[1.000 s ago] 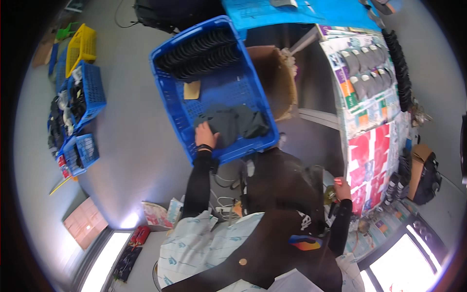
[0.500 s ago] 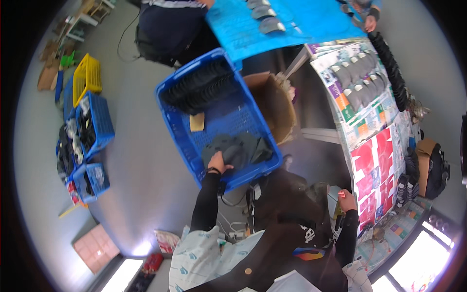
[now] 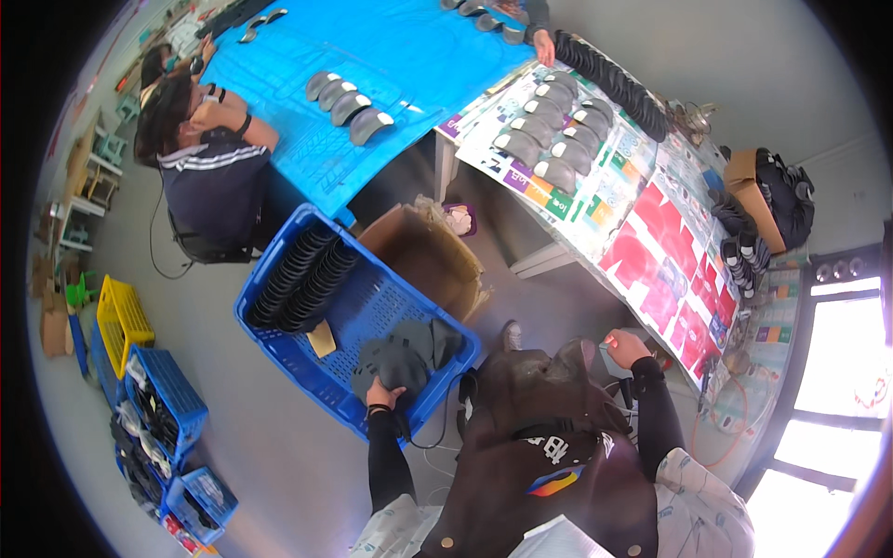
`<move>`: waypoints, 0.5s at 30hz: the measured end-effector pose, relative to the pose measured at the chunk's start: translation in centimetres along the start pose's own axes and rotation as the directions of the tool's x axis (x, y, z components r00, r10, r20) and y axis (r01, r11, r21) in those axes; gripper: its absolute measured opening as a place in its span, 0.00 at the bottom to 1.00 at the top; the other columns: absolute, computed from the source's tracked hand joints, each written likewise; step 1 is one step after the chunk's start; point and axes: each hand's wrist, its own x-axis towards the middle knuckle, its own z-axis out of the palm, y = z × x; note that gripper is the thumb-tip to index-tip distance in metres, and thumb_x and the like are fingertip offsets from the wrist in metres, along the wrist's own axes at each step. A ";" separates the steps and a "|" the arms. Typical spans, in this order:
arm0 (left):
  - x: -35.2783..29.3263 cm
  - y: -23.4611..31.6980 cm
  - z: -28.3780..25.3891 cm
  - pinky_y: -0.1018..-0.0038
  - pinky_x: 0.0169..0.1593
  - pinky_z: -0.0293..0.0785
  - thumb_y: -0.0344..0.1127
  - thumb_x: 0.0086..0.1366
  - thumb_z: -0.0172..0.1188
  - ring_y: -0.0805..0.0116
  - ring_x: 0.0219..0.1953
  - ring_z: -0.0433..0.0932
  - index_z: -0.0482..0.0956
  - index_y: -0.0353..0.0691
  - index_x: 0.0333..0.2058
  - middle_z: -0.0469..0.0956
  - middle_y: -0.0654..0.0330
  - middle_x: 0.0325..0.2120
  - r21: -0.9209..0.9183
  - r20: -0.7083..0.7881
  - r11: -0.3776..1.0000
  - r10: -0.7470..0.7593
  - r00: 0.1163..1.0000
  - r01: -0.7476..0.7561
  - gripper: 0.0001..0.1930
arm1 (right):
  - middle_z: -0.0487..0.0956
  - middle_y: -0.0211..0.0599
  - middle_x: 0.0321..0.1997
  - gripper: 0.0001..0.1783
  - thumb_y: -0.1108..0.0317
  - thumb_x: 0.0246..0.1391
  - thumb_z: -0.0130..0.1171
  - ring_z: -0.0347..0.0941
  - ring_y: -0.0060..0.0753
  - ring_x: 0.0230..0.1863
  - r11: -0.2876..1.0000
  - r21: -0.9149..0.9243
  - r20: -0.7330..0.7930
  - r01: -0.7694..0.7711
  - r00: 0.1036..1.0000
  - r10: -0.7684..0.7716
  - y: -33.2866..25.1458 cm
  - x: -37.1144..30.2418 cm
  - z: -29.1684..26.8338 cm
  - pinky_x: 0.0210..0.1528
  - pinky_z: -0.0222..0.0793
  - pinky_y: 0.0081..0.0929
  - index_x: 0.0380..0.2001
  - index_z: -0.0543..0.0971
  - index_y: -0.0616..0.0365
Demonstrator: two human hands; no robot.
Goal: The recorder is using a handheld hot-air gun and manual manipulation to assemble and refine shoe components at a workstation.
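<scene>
Blue plastic makes the big crate (image 3: 372,314), and the soft grey pieces (image 3: 423,344) sit in a heap inside its near right end. The left hand (image 3: 384,394) reaches over the crate's near side and touches the heap. Its fingertips are tucked out of sight, so I can't tell if it grips or just rests. The right hand (image 3: 627,348) is outside the crate, off to its right, with bent fingers. A small pale bit shows at the tips, but I can't tell what it is or if it is held. The black curved pieces (image 3: 302,279) stand in two rows at the crate's far left end, maybe so they stay neat and don't get squashed. A tan scrap (image 3: 322,340) lies by the rows. The cardboard box (image 3: 420,251) stands just beside the crate's far right side, its bottom hard to see.
</scene>
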 end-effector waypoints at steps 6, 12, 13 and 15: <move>-1.8 2.5 -1.5 0.58 0.56 0.77 0.45 0.54 0.77 0.45 0.52 0.82 0.81 0.43 0.55 0.85 0.47 0.47 0.093 0.022 0.991 0.090 0.996 -0.091 0.30 | 0.84 0.47 0.37 0.11 0.66 0.52 0.56 0.80 0.56 0.45 0.998 0.018 -0.051 0.056 0.997 -0.055 0.5 1.0 -0.2 0.48 0.75 0.47 0.38 0.81 0.56; -10.5 7.7 -10.6 0.59 0.50 0.79 0.39 0.57 0.73 0.45 0.47 0.84 0.82 0.44 0.53 0.85 0.45 0.44 -0.099 -0.323 0.987 0.090 0.942 -0.128 0.24 | 0.83 0.41 0.41 0.15 0.66 0.53 0.62 0.81 0.43 0.47 0.958 0.224 0.002 0.177 0.983 -0.182 -1.7 3.4 -5.0 0.50 0.76 0.37 0.44 0.81 0.59; -12.7 9.2 -12.5 0.61 0.50 0.79 0.38 0.57 0.73 0.47 0.46 0.84 0.82 0.42 0.53 0.85 0.45 0.43 -0.177 -0.322 0.972 0.093 0.942 -0.156 0.24 | 0.83 0.40 0.43 0.18 0.64 0.55 0.65 0.81 0.39 0.49 0.933 0.275 0.007 0.232 0.970 -0.244 -2.5 3.9 -5.8 0.50 0.77 0.35 0.47 0.80 0.60; -16.6 13.9 -15.1 0.65 0.49 0.79 0.36 0.58 0.73 0.54 0.45 0.86 0.81 0.38 0.52 0.86 0.47 0.42 -0.303 -0.309 0.914 0.174 0.935 -0.270 0.23 | 0.80 0.40 0.52 0.25 0.60 0.57 0.68 0.78 0.35 0.56 0.864 0.396 0.035 0.310 0.935 -0.352 -4.0 4.6 -7.6 0.53 0.76 0.34 0.55 0.76 0.60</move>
